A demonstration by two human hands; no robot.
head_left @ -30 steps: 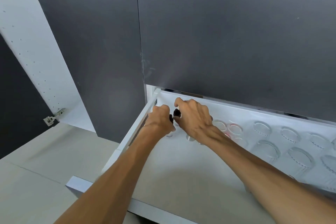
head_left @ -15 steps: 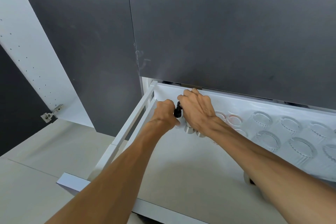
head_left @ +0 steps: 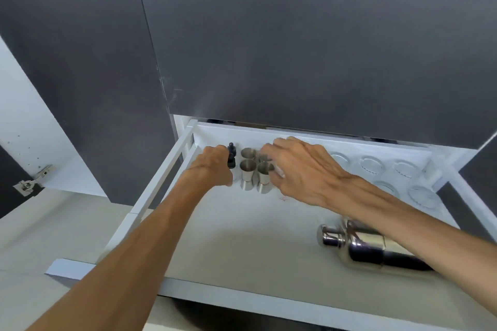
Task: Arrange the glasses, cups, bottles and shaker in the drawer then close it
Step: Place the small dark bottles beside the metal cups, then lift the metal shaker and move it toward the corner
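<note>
Far left: an open white cupboard door (head_left: 32, 115) with its hinge (head_left: 32, 181) showing. Next along, the white drawer (head_left: 150, 196), pulled fully out below dark cabinet fronts (head_left: 295, 35).

At the back-left corner of the drawer, left hand (head_left: 212, 166) curled around small dark bottles (head_left: 231, 154), upright, stoppers pointing up; fingers closed on them, the bottles pressed close to the drawer's left side. A second ago both hands huddled together over that corner, covering everything; now parted, uncovering a tidy block of four steel cups (head_left: 254, 169), upright, mouths up, touching one another, just beside the bottles. Likely meaning: bottles and cups nearly settled, the corner cluster close to done.

Right hand (head_left: 301, 169) spread loosely over the right edge of the cups, fingers (head_left: 269, 149) half open and resting against them, a pale object partly hidden under the palm; impossible to say whether anything is truly gripped.

Further right, rows of clear glasses (head_left: 371, 165), upright along the back, rims up, reaching to the drawer's right side.

Front right, the shaker (head_left: 371, 247), newly in view with the wider look down: lying on its side on the drawer floor, long axis running left to right, cap end pointing left, body partly hidden under the right forearm. Well apart from the cups. Probably next for placing, then the push shut; rolling a risk while on its side.
</note>
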